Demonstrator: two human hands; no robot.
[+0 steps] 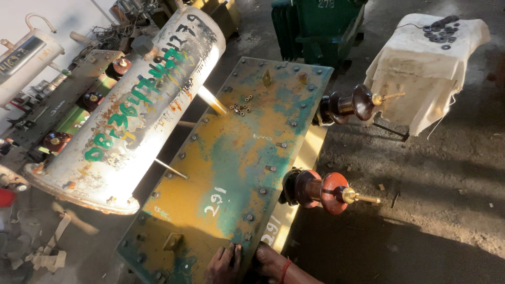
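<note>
The white cylindrical tank (131,105) lies at left, beside the yellow-green cover plate (231,158). The left hand (223,265) rests flat, fingers apart, on the plate's near edge; the right hand (273,263) grips that edge. Risk: loose nuts (241,108) may roll off if the rusted, paint-worn plate tilts. Brown insulators (315,189) project at right.

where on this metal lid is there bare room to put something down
The lid's yellow middle is bare, between the loose nuts and both hands. Crowded: rims lined with bolts, cylinder tank alongside, brown insulators off the other edge.
</note>
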